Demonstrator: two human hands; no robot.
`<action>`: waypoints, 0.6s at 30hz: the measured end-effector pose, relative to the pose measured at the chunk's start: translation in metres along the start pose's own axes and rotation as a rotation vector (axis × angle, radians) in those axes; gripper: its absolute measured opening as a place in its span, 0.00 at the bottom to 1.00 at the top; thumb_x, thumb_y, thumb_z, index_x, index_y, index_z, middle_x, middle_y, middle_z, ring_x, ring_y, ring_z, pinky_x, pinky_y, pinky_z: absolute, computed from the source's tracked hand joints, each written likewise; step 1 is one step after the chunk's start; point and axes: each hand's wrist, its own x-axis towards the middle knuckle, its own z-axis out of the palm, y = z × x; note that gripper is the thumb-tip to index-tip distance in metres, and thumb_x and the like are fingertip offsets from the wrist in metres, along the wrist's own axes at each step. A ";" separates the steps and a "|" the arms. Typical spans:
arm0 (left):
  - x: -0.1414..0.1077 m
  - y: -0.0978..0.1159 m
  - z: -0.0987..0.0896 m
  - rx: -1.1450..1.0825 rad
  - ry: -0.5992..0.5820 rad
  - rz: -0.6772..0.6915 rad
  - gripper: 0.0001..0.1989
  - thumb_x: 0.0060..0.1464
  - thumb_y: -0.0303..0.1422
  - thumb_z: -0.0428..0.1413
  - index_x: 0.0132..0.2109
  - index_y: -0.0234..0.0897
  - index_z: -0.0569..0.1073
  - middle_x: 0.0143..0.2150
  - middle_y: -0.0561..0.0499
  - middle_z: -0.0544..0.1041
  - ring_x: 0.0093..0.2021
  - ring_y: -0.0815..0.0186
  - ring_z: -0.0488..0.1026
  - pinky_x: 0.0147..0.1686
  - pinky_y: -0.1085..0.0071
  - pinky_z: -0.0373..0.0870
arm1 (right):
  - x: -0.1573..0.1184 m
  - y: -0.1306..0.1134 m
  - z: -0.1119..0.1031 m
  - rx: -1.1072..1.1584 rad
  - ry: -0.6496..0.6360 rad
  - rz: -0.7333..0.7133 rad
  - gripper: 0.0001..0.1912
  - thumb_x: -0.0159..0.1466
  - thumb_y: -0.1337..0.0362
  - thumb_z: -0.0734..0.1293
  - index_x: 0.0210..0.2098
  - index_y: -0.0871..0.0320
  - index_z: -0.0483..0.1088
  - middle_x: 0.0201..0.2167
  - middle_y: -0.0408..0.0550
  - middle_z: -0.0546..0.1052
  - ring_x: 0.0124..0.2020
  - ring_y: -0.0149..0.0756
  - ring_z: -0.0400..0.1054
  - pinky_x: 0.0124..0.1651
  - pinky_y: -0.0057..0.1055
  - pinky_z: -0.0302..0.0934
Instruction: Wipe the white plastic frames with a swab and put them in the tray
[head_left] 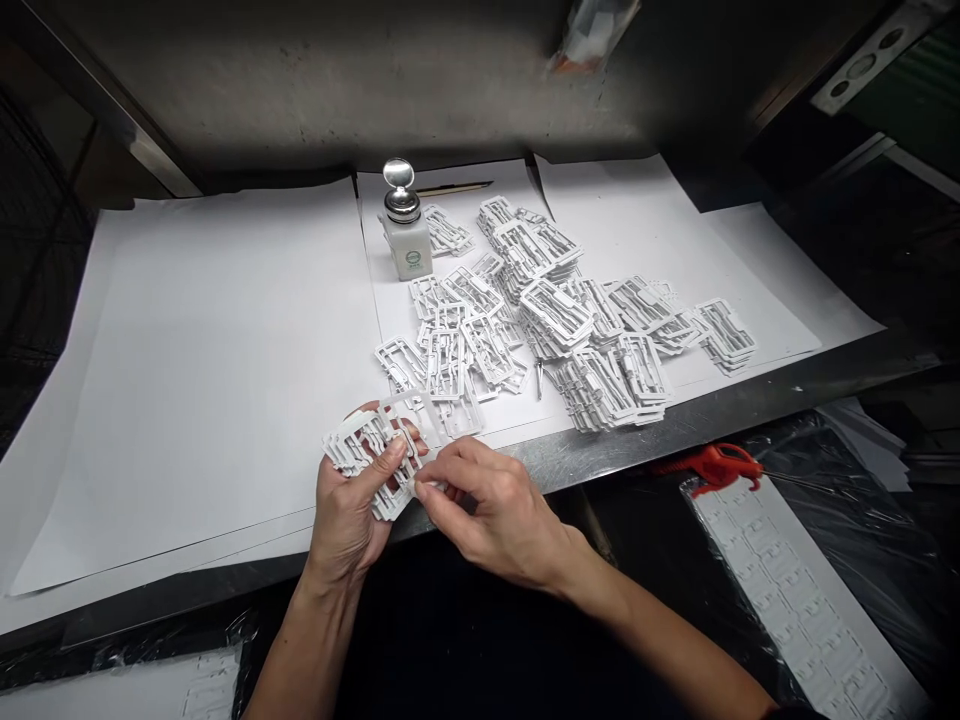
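A small stack of white plastic frames with thin moulded parts inside (356, 445) is gripped in my left hand (345, 515), thumb across the top and fingers beneath. My right hand (502, 510) is closed in a pinch at the right-hand edge of the top frame; its fingertips partly hide what they hold. Just beyond both hands lies a loose heap of similar frames (450, 350). Taller, overlapping stacks of frames (592, 385) stand to the right of the heap.
White paper sheets (225, 340) cover the metal bench. Behind the heap stands a pump bottle (409, 250) with its lid raised, near a thin brush-like stick (454, 188). A small metal tool (539, 380) lies between stacks. Below right are a red-handled air gun (720, 465) and a white moulded tray (802, 600).
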 end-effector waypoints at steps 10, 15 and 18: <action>-0.025 0.006 -0.003 0.002 -0.049 -0.129 0.11 0.45 0.27 0.61 0.39 0.29 0.75 0.32 0.47 0.78 0.33 0.62 0.76 0.34 0.69 0.74 | -0.025 -0.005 -0.012 0.043 0.101 -0.004 0.07 0.62 0.69 0.64 0.39 0.59 0.73 0.32 0.47 0.72 0.31 0.30 0.67 0.34 0.25 0.63; -0.035 0.005 -0.008 -0.066 -0.126 -0.219 0.23 0.45 0.25 0.61 0.51 0.35 0.72 0.36 0.46 0.79 0.37 0.57 0.77 0.37 0.63 0.74 | -0.040 -0.011 -0.012 0.099 0.112 0.042 0.07 0.63 0.67 0.63 0.40 0.59 0.73 0.33 0.46 0.72 0.31 0.29 0.66 0.33 0.25 0.62; -0.038 0.003 -0.008 -0.073 -0.149 -0.211 0.27 0.45 0.23 0.61 0.54 0.37 0.69 0.36 0.47 0.79 0.38 0.58 0.77 0.38 0.64 0.74 | -0.045 -0.020 -0.008 0.093 0.150 0.028 0.07 0.63 0.67 0.63 0.39 0.60 0.72 0.32 0.46 0.72 0.31 0.29 0.66 0.33 0.25 0.62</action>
